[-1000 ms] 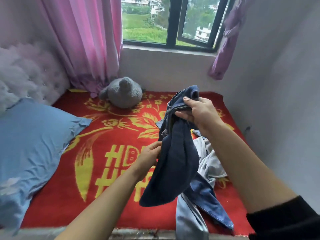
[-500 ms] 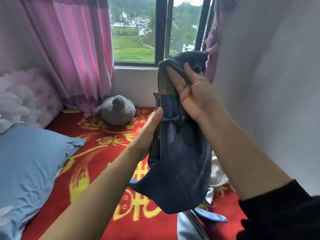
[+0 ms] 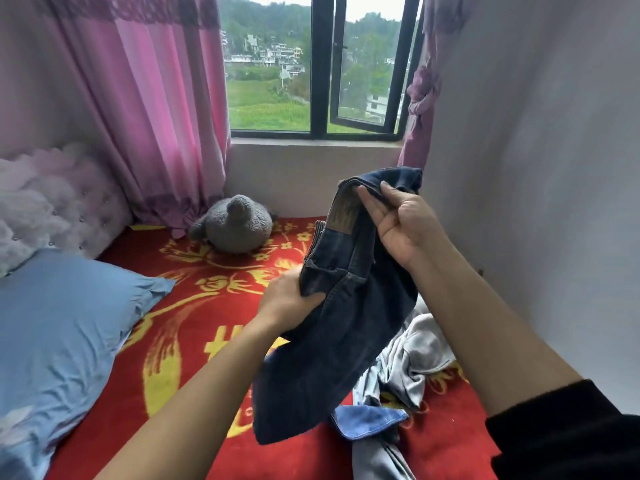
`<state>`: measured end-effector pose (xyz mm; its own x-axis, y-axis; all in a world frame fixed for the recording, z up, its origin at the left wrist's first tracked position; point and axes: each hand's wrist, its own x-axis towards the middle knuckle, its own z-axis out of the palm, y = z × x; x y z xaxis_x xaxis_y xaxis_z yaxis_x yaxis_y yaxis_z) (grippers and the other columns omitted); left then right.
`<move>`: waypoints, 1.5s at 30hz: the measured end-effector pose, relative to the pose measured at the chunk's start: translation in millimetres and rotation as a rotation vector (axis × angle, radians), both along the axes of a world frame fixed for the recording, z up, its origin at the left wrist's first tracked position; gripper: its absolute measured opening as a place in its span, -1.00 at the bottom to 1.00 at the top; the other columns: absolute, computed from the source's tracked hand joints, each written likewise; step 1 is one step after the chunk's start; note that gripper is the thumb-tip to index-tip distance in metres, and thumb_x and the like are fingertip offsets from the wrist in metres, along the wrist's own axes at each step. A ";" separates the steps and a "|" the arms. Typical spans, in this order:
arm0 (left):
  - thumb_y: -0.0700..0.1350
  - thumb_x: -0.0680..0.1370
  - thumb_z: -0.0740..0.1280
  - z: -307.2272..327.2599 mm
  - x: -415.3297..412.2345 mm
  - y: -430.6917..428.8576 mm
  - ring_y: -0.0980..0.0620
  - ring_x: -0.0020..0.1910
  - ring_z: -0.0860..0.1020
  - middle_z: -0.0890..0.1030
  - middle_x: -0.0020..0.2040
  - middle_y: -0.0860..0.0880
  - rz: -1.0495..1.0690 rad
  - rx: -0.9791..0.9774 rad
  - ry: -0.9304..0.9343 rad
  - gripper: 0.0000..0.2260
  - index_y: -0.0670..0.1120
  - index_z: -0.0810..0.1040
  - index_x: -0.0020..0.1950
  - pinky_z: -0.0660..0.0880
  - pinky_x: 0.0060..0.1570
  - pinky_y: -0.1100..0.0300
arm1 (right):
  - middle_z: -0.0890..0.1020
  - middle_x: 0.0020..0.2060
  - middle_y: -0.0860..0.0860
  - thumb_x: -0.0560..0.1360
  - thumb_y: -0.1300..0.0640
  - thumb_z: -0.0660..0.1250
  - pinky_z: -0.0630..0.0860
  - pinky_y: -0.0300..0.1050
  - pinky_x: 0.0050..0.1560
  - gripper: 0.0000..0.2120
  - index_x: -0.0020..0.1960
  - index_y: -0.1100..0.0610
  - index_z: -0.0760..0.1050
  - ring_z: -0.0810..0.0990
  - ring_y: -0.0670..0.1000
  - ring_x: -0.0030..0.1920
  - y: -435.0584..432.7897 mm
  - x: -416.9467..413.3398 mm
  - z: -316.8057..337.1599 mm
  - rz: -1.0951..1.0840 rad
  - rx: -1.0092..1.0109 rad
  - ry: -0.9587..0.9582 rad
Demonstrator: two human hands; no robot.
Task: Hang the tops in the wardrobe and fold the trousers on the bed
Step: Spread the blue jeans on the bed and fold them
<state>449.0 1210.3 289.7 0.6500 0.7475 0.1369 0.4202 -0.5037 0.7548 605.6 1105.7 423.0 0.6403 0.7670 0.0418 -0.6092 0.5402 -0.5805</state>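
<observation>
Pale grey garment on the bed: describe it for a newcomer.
Find the red and yellow bedspread, then its right edge along the white wall. Crumpled there, the pale grey garment is the lightest piece, unlike the bright blue cloth nearer the camera and the dark jeans held beside it.

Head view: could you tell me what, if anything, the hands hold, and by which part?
The dark blue denim trousers, by the waistband: right hand pinches its raised end, left hand grips it lower down.

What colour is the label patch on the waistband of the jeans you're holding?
The patch is brown, against dark blue jeans; head view shows it.
</observation>
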 end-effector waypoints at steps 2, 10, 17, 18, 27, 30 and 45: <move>0.06 0.37 0.50 -23.2 -11.7 6.6 -0.03 -0.12 0.61 0.60 -0.25 0.11 0.052 -0.090 0.104 -0.83 0.12 0.51 -0.24 0.48 -0.19 0.11 | 0.58 0.14 0.40 0.61 0.41 0.18 0.67 -0.03 -0.10 -0.62 0.41 0.40 0.27 0.70 0.26 0.00 -4.1 2.1 -7.6 0.017 -0.008 -0.026; -0.13 0.41 0.32 32.4 -47.6 67.7 -0.25 -0.05 0.61 0.68 -0.10 -0.14 0.568 0.367 -0.022 -0.79 0.05 0.65 0.00 0.48 -0.18 0.06 | 0.62 -0.01 0.40 0.61 0.41 0.15 0.67 -0.01 -0.01 -0.84 0.13 0.49 0.40 0.71 0.26 -0.11 -18.5 25.0 -39.0 -0.110 -0.161 0.015; 0.05 0.42 0.34 25.5 -58.0 95.0 -0.11 0.00 0.60 0.67 -0.03 0.00 0.722 0.113 -0.211 -0.81 0.10 0.63 0.00 0.55 0.00 0.06 | 0.66 -0.14 0.11 0.60 0.17 0.21 0.62 -0.13 -0.27 -0.90 0.07 0.17 0.46 0.73 0.03 -0.26 6.5 41.2 -89.2 -0.145 -0.512 -0.174; 0.03 0.41 0.34 10.9 -59.7 95.3 -0.11 -0.02 0.61 0.67 -0.03 -0.02 0.721 0.027 -0.204 -0.82 0.10 0.62 -0.01 0.56 -0.01 0.06 | 0.66 -0.12 0.09 0.60 0.11 0.23 0.62 -0.12 -0.26 -0.90 0.05 0.12 0.47 0.73 0.02 -0.25 10.8 45.6 -100.3 -0.124 -0.582 -0.195; -0.28 0.56 0.24 -118.4 -52.5 88.2 -0.05 -0.60 0.54 0.60 -0.01 -0.23 0.796 -0.851 -0.132 -0.77 -0.13 0.55 0.18 0.53 -0.62 0.11 | 0.60 -0.27 0.17 0.62 0.30 0.10 0.62 -0.09 -0.43 -0.79 -0.14 0.24 0.45 0.62 0.08 -0.29 42.2 51.5 -240.5 0.040 -0.784 0.218; -0.33 0.50 0.23 -145.4 -60.5 84.3 -0.14 -0.43 0.57 0.62 -0.08 -0.24 0.751 -0.742 0.136 -0.70 -0.14 0.57 0.17 0.56 -0.54 0.08 | 0.53 -0.14 0.20 0.53 0.40 0.17 0.62 -0.04 -0.40 -0.88 -0.05 0.26 0.45 0.56 0.07 -0.26 38.8 53.6 -288.8 -0.095 -0.925 0.223; -0.21 0.48 0.16 -238.1 -90.7 80.7 -0.16 -0.42 0.57 0.51 -0.32 -0.17 0.484 -0.941 0.954 -0.76 -0.12 0.57 0.05 0.57 -0.29 0.01 | 0.63 -0.14 0.19 0.62 0.27 0.21 0.61 0.09 -0.26 -0.89 0.11 0.22 0.47 0.62 0.15 -0.17 16.2 36.8 -406.2 0.216 -1.292 0.416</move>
